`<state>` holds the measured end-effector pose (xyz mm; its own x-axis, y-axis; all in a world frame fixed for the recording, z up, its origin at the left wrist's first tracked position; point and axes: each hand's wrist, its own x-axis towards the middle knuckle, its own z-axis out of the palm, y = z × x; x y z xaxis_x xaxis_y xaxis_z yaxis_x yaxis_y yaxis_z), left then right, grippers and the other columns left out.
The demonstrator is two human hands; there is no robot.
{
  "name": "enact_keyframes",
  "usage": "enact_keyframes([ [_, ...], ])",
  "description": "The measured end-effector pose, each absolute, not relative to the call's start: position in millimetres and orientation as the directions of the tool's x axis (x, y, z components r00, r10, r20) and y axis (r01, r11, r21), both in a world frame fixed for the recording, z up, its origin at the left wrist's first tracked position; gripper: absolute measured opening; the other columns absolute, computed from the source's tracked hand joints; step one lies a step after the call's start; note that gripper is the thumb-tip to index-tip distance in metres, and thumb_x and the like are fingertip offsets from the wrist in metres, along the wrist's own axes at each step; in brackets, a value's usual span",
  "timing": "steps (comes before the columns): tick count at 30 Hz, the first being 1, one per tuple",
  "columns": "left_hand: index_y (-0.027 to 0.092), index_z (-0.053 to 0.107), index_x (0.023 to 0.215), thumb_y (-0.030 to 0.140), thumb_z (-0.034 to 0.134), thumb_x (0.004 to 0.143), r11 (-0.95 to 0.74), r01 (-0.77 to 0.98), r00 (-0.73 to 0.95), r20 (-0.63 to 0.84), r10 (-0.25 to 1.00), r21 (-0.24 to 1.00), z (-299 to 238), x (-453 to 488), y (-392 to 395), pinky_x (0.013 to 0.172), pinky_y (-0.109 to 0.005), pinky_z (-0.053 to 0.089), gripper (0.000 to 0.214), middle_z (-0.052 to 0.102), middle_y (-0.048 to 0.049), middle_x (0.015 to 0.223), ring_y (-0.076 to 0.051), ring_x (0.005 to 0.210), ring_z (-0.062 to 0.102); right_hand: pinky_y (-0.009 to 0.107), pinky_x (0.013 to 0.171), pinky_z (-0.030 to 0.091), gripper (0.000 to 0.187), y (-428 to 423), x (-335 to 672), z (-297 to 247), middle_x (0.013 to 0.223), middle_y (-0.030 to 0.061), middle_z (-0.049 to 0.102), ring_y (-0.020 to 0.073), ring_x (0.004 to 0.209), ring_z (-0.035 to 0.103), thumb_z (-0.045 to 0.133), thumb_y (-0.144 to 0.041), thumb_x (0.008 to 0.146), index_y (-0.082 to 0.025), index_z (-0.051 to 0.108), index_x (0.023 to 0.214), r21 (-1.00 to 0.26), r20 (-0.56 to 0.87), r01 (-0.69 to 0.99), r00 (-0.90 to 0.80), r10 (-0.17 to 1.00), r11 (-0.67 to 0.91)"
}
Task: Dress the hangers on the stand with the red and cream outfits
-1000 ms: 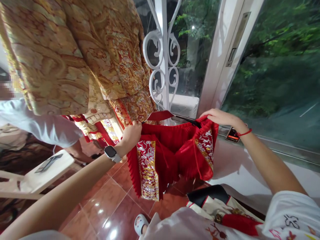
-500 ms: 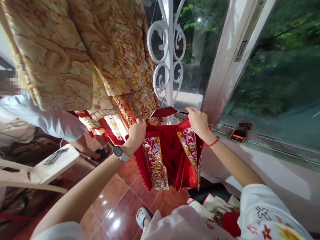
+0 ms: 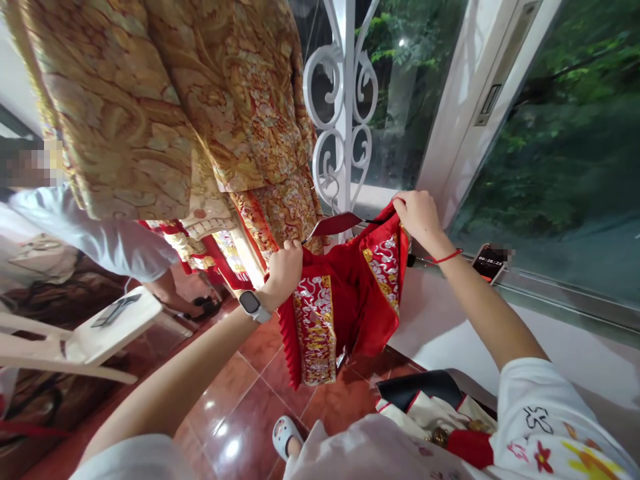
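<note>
Between my hands hangs a red velvety garment (image 3: pixel 345 293) with silver-and-gold embroidered panels; whether it is a skirt or a vest I cannot tell. My left hand (image 3: pixel 284 272) is closed round its upper left edge, beside a hanger (image 3: pixel 336 225) with a dark red middle and a metal hook. Higher up, my right hand (image 3: pixel 419 215) pinches the upper right corner, holding that side raised and pulled outward. The hanger's bar runs along the garment's top edge, and its ends are hidden by my hands and the cloth.
Long gold brocade robes (image 3: pixel 165 120) hang at the left, beside a white scrolled metal post (image 3: pixel 347 113). A phone (image 3: pixel 489 264) lies on the window sill. A white chair (image 3: pixel 120 320) holds a dark flat device. Behind it, a person (image 3: pixel 95 220) leans. Cream-and-red cloth (image 3: pixel 425 413) lies below.
My right hand has moved up and to the right, lifting and stretching out the garment's right corner. My left hand keeps its hold. The phone's screen now shows a timer.
</note>
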<state>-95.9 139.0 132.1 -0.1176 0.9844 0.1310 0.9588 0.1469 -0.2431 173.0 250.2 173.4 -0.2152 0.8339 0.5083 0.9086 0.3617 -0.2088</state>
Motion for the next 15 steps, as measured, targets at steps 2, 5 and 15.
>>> enact_keyframes([
  [2, 0.002, 0.051, 0.129, 0.005, 0.038, 0.091, 0.151, 0.961, -0.123, 0.128, 0.984, -0.233, 133, -97, 139, 0.077, -0.035, 0.057, 0.04, 0.064, -0.0237, 0.114, -0.03, 0.102, 0.071, 0.036, 0.086, 0.049, 0.038, 247, 174, 174, 0.095, 0.011, 0.073, 0.0259, 0.09, 0.067, 0.038, -0.021, 0.094, -0.017, 0.075, 0.098, -0.194, 0.459, 0.832, -0.391, 0.798, 0.52],
  [5, 0.001, 0.051, 0.129, 0.004, 0.039, 0.09, 0.163, 0.963, -0.135, 0.137, 0.981, -0.213, 135, -98, 138, 0.078, -0.038, 0.058, 0.041, 0.063, -0.0243, 0.115, -0.032, 0.101, 0.071, 0.039, 0.097, 0.048, 0.041, 251, 182, 154, 0.111, 0.0102, 0.07, 0.0279, 0.104, 0.064, 0.051, -0.017, 0.084, -0.018, 0.07, 0.12, -0.171, 0.346, 0.717, -0.599, 0.722, 0.676],
  [15, 0.006, 0.064, 0.116, -0.001, 0.051, 0.075, 0.071, 0.987, -0.105, 0.242, 0.965, 0.145, 127, -120, 147, 0.093, -0.038, 0.056, 0.043, 0.065, -0.0198, 0.121, -0.03, 0.108, 0.069, 0.049, 0.101, 0.047, 0.068, 300, 139, 90, 0.131, 0.0141, 0.058, 0.0295, 0.119, 0.055, 0.044, -0.004, 0.088, -0.024, 0.041, 0.153, -0.027, 0.503, 0.704, -0.603, 0.618, 0.709],
])
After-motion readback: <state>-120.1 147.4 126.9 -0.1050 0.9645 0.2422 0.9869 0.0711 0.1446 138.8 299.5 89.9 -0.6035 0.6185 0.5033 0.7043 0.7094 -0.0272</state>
